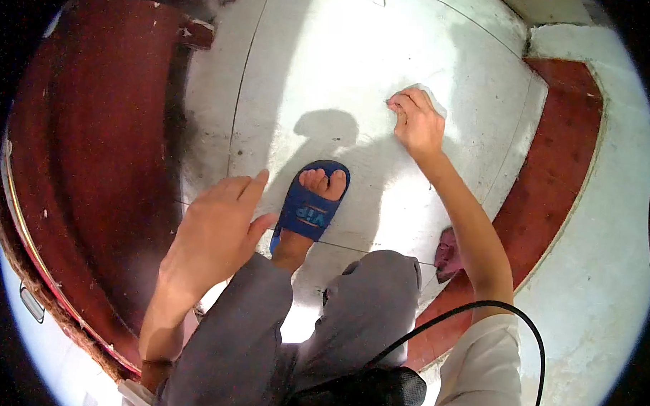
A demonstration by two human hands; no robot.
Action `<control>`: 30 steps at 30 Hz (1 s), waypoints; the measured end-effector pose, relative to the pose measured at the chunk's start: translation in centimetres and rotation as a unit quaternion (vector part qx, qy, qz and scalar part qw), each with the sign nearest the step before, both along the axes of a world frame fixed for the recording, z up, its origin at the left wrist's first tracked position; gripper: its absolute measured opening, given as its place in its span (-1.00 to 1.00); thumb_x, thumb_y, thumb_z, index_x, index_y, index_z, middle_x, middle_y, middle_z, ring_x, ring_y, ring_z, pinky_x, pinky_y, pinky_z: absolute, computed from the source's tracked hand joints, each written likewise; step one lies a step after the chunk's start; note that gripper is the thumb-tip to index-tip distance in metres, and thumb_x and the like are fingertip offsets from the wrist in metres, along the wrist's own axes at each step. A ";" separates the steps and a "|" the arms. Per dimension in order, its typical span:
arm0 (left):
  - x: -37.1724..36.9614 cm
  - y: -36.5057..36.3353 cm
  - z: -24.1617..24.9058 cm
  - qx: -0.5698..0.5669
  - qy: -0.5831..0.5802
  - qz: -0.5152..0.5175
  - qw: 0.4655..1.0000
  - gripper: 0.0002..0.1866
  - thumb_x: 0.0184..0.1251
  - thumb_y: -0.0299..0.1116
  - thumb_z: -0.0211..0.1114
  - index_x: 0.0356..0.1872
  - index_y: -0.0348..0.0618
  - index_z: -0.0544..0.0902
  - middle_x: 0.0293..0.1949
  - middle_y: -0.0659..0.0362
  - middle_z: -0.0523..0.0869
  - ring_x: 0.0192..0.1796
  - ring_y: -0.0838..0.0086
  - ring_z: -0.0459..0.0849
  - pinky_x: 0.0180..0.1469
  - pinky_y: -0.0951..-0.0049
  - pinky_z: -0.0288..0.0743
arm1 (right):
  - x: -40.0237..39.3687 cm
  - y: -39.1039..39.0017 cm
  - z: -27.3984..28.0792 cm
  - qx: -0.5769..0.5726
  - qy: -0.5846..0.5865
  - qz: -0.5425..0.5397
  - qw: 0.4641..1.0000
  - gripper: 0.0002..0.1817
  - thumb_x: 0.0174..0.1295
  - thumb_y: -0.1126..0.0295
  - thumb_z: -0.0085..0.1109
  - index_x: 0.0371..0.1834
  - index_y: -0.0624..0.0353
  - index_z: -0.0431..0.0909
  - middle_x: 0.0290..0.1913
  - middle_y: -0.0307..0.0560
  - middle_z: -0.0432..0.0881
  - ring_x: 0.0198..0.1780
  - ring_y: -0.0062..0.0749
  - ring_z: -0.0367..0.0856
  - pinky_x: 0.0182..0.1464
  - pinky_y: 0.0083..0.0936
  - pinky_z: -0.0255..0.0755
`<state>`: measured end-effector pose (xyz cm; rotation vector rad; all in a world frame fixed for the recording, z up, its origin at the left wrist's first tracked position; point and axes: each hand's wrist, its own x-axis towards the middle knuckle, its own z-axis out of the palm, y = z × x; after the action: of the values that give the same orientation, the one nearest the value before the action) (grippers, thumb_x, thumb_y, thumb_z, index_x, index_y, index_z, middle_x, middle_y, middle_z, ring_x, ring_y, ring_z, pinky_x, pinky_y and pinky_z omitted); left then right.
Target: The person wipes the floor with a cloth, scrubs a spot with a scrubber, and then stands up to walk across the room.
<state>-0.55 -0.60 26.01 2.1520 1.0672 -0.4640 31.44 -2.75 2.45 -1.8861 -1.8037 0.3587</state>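
Note:
My right hand [419,120] reaches down over the bright tiled floor [330,67]. Its fingers are pinched together near the floor, and what lies between them, if anything, is too small to name. On the other side, my left hand [215,228] hangs above my left knee, fingers apart and thumb stretched out, holding nothing. Between the hands, a foot in a blue slipper [312,210] with lettering on its strap stands on the floor. Grey trousers [234,336] cover my bent legs.
Dark red wooden furniture [106,124] fills the left side. A red band [567,140] runs along the base of the pale wall [608,284] at right. A pinkish object [447,254] lies beside my right forearm. A black cable [532,325] curves across the lower right.

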 end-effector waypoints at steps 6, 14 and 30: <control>0.2 -1.0 -0.7 -0.011 0.020 -0.049 0.999 -0.43 0.45 -0.19 0.26 0.36 -0.28 0.43 0.13 -0.15 0.62 0.16 -0.10 0.59 0.24 0.06 0.47 | 4.8 6.9 0.5 -0.007 -0.079 -0.148 0.986 -0.86 0.17 0.48 0.25 -0.31 -0.06 0.75 -0.23 -0.23 0.68 -0.08 -0.28 0.68 -0.14 -0.36 0.61; 0.6 -1.7 -0.6 -0.023 0.019 -0.042 0.999 -0.42 0.44 -0.19 0.25 0.37 -0.31 0.41 0.15 -0.18 0.61 0.20 -0.09 0.58 0.26 0.05 0.45 | 3.9 3.6 -0.8 -0.027 -0.091 -0.057 0.994 -0.84 0.11 0.46 0.31 -0.26 -0.05 0.77 -0.19 -0.22 0.68 -0.04 -0.26 0.68 -0.12 -0.29 0.61; 3.4 -2.9 -0.5 0.016 -0.077 -0.058 0.995 -0.38 0.42 -0.22 0.29 0.45 -0.14 0.36 0.14 -0.13 0.62 0.15 -0.08 0.61 0.18 0.09 0.51 | 0.2 4.7 3.1 -0.124 0.201 -0.150 0.960 -0.83 0.29 0.29 0.28 -0.12 0.01 0.75 -0.17 -0.14 0.78 -0.17 -0.32 0.74 -0.09 -0.35 0.60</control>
<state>2.87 -3.53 25.51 2.2456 0.8736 -0.3293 31.69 1.98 5.51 -2.0350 -1.2308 0.8190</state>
